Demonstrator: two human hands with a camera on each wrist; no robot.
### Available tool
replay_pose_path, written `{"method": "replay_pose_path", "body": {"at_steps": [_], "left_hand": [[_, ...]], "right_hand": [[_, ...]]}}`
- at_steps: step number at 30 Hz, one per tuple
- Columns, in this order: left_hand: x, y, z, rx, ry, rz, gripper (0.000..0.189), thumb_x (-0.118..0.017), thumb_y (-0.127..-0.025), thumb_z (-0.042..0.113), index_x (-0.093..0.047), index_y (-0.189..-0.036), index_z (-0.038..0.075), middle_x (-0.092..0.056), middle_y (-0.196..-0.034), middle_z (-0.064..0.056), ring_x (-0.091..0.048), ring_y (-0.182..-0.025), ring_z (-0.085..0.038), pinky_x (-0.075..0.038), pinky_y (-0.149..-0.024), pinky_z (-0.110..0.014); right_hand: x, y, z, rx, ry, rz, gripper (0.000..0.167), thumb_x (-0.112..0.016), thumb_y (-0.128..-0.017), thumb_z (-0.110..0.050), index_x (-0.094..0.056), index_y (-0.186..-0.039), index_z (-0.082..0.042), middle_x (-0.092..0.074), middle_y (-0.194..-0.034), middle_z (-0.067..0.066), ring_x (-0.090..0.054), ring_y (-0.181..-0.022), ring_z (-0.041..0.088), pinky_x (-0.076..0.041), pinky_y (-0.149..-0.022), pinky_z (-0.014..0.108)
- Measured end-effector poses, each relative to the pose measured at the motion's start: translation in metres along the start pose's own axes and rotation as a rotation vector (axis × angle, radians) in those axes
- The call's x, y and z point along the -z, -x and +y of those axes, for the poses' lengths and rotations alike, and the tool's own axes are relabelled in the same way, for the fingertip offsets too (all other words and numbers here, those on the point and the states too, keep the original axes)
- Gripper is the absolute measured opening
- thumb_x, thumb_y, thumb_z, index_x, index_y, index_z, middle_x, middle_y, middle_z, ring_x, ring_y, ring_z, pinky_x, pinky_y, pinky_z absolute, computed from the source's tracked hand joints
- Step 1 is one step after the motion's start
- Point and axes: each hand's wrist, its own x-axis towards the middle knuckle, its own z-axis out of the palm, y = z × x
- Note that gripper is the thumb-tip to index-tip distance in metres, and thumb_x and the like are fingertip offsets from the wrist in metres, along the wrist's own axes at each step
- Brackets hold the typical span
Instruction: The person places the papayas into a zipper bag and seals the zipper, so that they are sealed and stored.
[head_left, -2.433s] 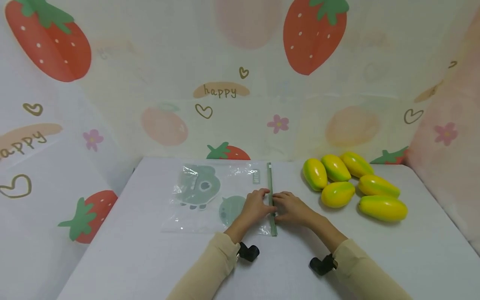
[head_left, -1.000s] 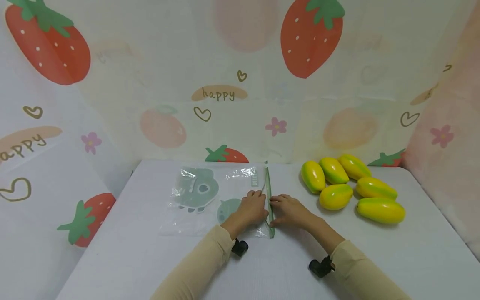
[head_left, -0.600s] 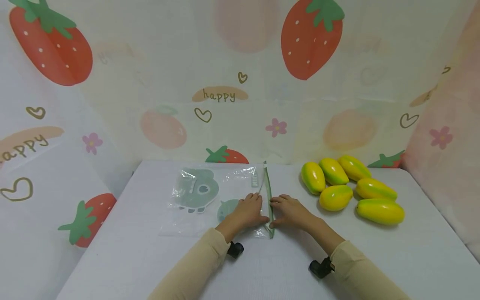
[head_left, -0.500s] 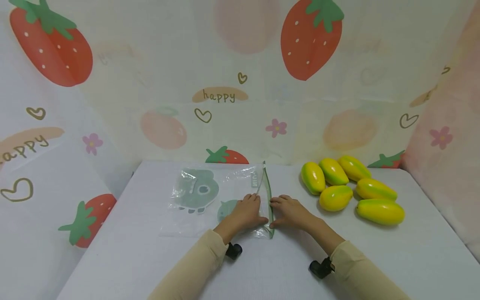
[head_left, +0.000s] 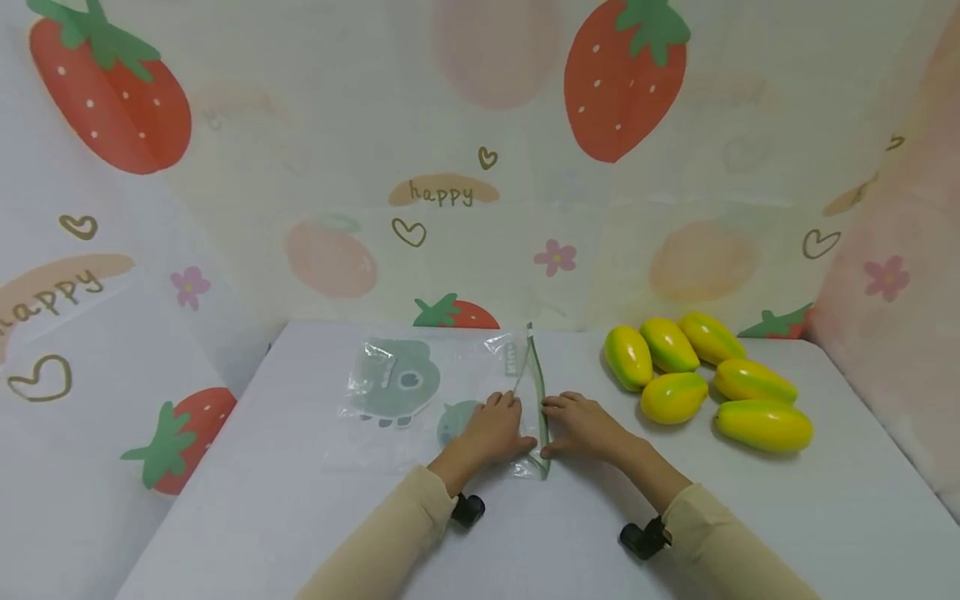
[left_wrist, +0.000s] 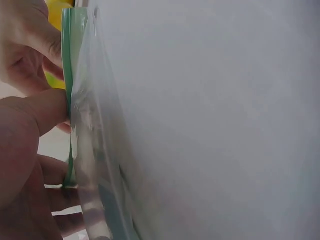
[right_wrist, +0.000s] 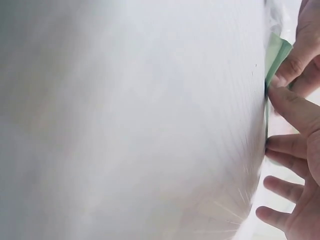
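Note:
A clear zip bag [head_left: 405, 379] printed with pale green cartoon figures lies flat on the white table. Its green-edged mouth [head_left: 540, 400] faces right, the two lips parted in a narrow gap. My left hand [head_left: 491, 429] rests over the bag's mouth end, thumb and fingers spread, touching the lip on the left. In the left wrist view the thumb [left_wrist: 50, 107] meets the green strip [left_wrist: 67, 45]. My right hand [head_left: 588, 429] presses thumb and fingertips against the right lip. In the right wrist view its remaining fingers [right_wrist: 282, 189] are stretched out, apart from the strip.
Several yellow-green, mango-like fruits [head_left: 673, 397] lie grouped at the back right of the table [head_left: 840, 500]. Behind the table hangs a cloth [head_left: 637, 192] printed with strawberries, hearts and flowers. Small black cameras [head_left: 641, 537] sit on both wrists.
The bag's lips, together at first, have come apart. My left hand has shifted slightly left with the left lip. My right hand has stayed nearly in place, and the fruits have not moved.

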Motion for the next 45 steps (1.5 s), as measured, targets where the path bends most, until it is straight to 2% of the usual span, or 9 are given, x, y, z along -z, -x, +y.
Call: {"method": "replay_pose_path", "body": {"at_steps": [7, 11, 15, 18, 22, 30, 34, 38, 45], "left_hand": [[0.0, 0.011, -0.013, 0.074, -0.003, 0.042, 0.073, -0.07, -0.083, 0.053, -0.056, -0.128, -0.003, -0.058, -0.123, -0.012, -0.053, -0.123, -0.025, -0.05, -0.096, -0.045], [0.001, 0.016, -0.017, 0.09, 0.016, 0.033, 0.075, -0.072, -0.083, 0.052, -0.054, -0.131, -0.002, -0.057, -0.131, -0.013, -0.051, -0.127, -0.026, -0.048, -0.099, -0.047], [0.002, 0.016, -0.016, 0.07, 0.035, 0.028, 0.074, -0.071, -0.084, 0.05, -0.051, -0.137, 0.002, -0.051, -0.142, -0.017, -0.046, -0.133, -0.03, -0.046, -0.103, -0.051], [0.003, 0.015, -0.014, 0.05, 0.03, 0.038, 0.068, -0.071, -0.085, 0.049, -0.055, -0.131, 0.002, -0.054, -0.133, -0.017, -0.048, -0.129, -0.032, -0.049, -0.097, -0.051], [0.004, 0.015, -0.012, 0.06, 0.001, 0.049, 0.066, -0.072, -0.082, 0.053, -0.06, -0.121, 0.001, -0.057, -0.117, -0.014, -0.053, -0.12, -0.031, -0.052, -0.09, -0.048], [0.008, 0.018, -0.011, 0.048, -0.025, 0.078, 0.062, -0.075, -0.078, 0.054, -0.064, -0.112, 0.003, -0.059, -0.105, -0.01, -0.058, -0.11, -0.028, -0.055, -0.083, -0.043], [0.008, 0.017, -0.011, 0.032, -0.029, 0.08, 0.062, -0.075, -0.078, 0.054, -0.064, -0.112, 0.003, -0.06, -0.106, -0.01, -0.059, -0.111, -0.027, -0.055, -0.083, -0.042], [0.007, 0.014, -0.009, 0.041, -0.018, 0.054, 0.065, -0.074, -0.08, 0.054, -0.062, -0.117, 0.003, -0.06, -0.116, -0.012, -0.057, -0.117, -0.027, -0.054, -0.088, -0.043], [0.005, 0.013, -0.008, 0.043, 0.002, 0.047, 0.066, -0.074, -0.079, 0.054, -0.061, -0.12, 0.003, -0.06, -0.121, -0.011, -0.056, -0.121, -0.026, -0.053, -0.091, -0.043]], "right_hand": [[-0.004, -0.005, -0.005, 0.011, -0.008, -0.002, 0.068, -0.08, -0.078, -0.04, -0.06, -0.129, 0.0, -0.055, -0.14, 0.014, -0.046, -0.132, 0.04, -0.041, -0.106, 0.059], [-0.006, -0.005, -0.005, 0.012, 0.002, -0.009, 0.068, -0.079, -0.078, -0.04, -0.06, -0.129, 0.001, -0.055, -0.14, 0.014, -0.047, -0.131, 0.039, -0.042, -0.105, 0.059], [-0.005, -0.006, -0.003, 0.018, 0.022, -0.001, 0.068, -0.079, -0.078, -0.041, -0.061, -0.129, 0.0, -0.055, -0.14, 0.014, -0.046, -0.132, 0.04, -0.041, -0.106, 0.059], [-0.004, -0.007, -0.002, 0.021, 0.037, 0.007, 0.068, -0.079, -0.078, -0.041, -0.061, -0.128, 0.0, -0.056, -0.14, 0.014, -0.046, -0.132, 0.04, -0.041, -0.106, 0.06], [-0.003, -0.007, -0.002, 0.03, 0.031, 0.006, 0.067, -0.08, -0.077, -0.041, -0.061, -0.128, 0.0, -0.056, -0.139, 0.014, -0.047, -0.131, 0.04, -0.043, -0.104, 0.06], [-0.001, -0.006, -0.004, 0.049, 0.035, 0.005, 0.065, -0.079, -0.079, -0.039, -0.062, -0.126, 0.001, -0.056, -0.138, 0.016, -0.047, -0.13, 0.04, -0.043, -0.104, 0.06], [-0.002, -0.005, -0.002, 0.028, 0.025, 0.0, 0.063, -0.076, -0.082, -0.042, -0.062, -0.127, 0.0, -0.056, -0.137, 0.018, -0.048, -0.13, 0.04, -0.042, -0.105, 0.058], [-0.001, -0.003, 0.0, -0.011, 0.011, 0.001, 0.06, -0.074, -0.083, -0.043, -0.063, -0.127, -0.003, -0.056, -0.134, 0.019, -0.048, -0.129, 0.039, -0.041, -0.107, 0.057], [0.01, 0.012, 0.001, -0.016, -0.03, 0.046, 0.055, -0.072, -0.086, -0.039, -0.062, -0.127, -0.004, -0.057, -0.134, 0.02, -0.049, -0.128, 0.039, -0.041, -0.107, 0.058]]}}
